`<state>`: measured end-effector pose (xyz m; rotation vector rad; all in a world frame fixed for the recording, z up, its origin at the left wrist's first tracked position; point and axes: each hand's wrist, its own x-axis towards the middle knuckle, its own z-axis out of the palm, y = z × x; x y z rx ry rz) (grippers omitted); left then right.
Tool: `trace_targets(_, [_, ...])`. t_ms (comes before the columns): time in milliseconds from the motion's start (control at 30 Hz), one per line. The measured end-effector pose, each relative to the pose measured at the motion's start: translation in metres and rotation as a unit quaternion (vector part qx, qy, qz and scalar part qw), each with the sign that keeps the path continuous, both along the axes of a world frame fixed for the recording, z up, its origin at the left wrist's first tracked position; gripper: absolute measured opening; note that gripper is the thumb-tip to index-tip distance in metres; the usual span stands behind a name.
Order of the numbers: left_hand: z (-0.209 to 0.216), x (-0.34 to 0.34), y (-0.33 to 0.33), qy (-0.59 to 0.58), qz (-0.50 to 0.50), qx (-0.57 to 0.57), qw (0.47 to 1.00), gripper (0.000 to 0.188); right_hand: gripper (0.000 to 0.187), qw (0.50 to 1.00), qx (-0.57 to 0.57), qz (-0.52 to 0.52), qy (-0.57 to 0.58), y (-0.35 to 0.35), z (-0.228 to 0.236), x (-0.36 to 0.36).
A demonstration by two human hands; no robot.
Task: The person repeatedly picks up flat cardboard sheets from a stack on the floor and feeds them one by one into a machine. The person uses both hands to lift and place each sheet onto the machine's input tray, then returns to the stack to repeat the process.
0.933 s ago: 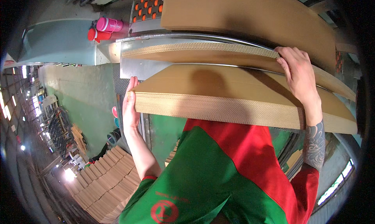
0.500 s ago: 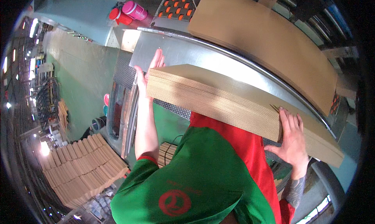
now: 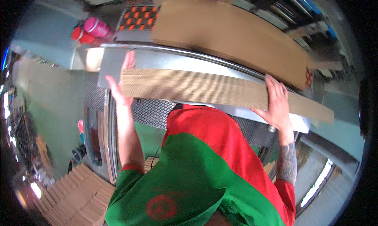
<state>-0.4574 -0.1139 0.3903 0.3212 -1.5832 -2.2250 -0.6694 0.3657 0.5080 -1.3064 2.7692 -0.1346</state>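
Note:
A long stack of flat brown cardboard sheets (image 3: 193, 85) lies across the metal tabletop in front of me, its layered edge facing up toward me. At its left end is my left hand (image 3: 125, 78), open, palm against the cardboard, fingers stretched forward and thumb apart. My right hand (image 3: 277, 102) straddles the stack toward its right end, with fingers over the far edge and thumb at the near edge. The stack's underside is hidden.
Beyond the shiny metal tabletop (image 3: 157, 60) and its rail lies a large brown cardboard pile (image 3: 232, 37). Orange rollers (image 3: 138, 18), a pink bottle (image 3: 96, 27) and a red bottle (image 3: 82, 36) are at the far left. Bundled cardboard (image 3: 75, 194) stands at lower left.
The stack has turned so it lies more level across my view, and its layered edge now faces me more. Both hands have stayed at it. The whole view has shifted.

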Motion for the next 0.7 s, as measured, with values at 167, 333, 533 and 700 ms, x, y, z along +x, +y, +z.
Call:
trace_targets(167, [0.002, 0.0, 0.004, -0.014, -0.002, -0.027, 1.0, 0.126, 0.114, 1.0, 0.009, -0.014, -0.024, 0.006, 0.001, 0.004])
trace_targets(333, [0.001, -0.009, 0.006, 0.008, 0.0, -0.036, 0.999, 0.129, 0.113, 1.0, 0.005, -0.002, 0.029, 0.007, -0.003, 0.006])
trace_targets(533, [-0.024, 0.003, 0.004, 0.06, 0.028, -0.047, 0.997, 0.128, 0.105, 1.0, 0.014, -0.002, -0.011, 0.003, 0.001, 0.004])
trace_targets(700, [-0.097, 0.025, 0.012, 0.078, 0.111, 0.014, 0.991, 0.13, 0.104, 0.999, 0.038, -0.007, -0.009, 0.0, 0.005, 0.01])
